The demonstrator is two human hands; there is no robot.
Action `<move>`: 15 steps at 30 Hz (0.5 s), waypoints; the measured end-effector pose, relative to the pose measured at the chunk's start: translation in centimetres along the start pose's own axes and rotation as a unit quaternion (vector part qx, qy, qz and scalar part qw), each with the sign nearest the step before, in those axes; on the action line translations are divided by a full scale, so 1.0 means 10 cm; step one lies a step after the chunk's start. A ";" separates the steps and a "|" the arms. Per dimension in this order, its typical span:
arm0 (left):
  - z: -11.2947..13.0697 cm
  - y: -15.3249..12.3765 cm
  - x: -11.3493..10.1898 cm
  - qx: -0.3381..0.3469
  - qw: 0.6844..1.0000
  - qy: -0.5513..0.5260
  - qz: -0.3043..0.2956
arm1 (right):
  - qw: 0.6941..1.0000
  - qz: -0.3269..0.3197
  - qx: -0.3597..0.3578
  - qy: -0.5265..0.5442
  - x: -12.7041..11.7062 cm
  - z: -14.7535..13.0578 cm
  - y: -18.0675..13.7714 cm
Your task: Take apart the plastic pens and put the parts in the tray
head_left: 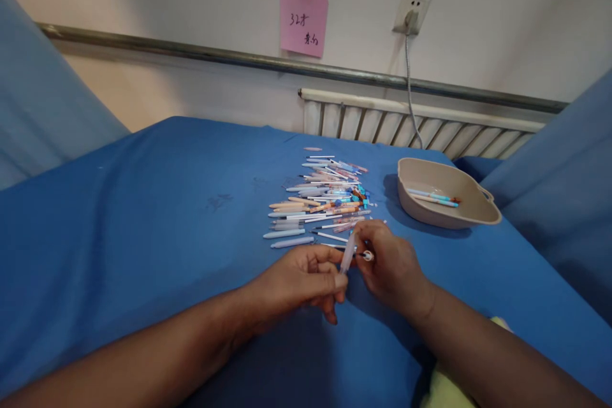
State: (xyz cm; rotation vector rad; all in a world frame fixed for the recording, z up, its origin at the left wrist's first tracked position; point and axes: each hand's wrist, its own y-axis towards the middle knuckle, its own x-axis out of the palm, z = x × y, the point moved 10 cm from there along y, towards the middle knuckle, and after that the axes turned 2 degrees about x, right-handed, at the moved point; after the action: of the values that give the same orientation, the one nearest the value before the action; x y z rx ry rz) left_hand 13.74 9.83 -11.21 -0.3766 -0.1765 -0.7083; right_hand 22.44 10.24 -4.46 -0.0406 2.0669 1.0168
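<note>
In the head view my left hand (310, 274) pinches a pale, translucent pen barrel (347, 256) between thumb and fingers, tilted upward. My right hand (389, 261) is curled closed at the barrel's upper end. From its fingers pokes a small white piece with a ring-like end (368, 255), too small to name surely. Just beyond both hands lies a spread of pen parts: a light blue barrel (292, 242), white refills (332, 237), orange barrels (287, 206) and small blue and brown pieces at the right side of the pile.
A beige plastic basket (447, 220) with a few blue-and-white pens (433, 197) stands right of the pile on the blue cloth (167, 223). Behind are a radiator (382, 121), a metal rail (229, 56) and a plugged-in cable (408, 76). Something yellow-green (447, 389) lies under my right forearm.
</note>
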 end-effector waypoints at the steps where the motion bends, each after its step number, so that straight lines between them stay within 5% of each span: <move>1: 0.01 0.01 -0.01 0.005 1.000 -0.003 0.002 | 1.000 -0.002 -0.010 -0.007 0.00 -0.03 0.00; 15: -0.05 0.04 -0.13 -0.010 0.997 0.044 0.055 | 0.992 -0.047 -0.051 -0.110 0.09 -0.15 -0.02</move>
State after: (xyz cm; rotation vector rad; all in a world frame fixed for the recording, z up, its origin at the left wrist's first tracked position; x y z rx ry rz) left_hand 13.06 10.65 -12.10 -0.3699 -0.0639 -0.6163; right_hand 20.94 9.36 -4.64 -0.0750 1.7967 1.0199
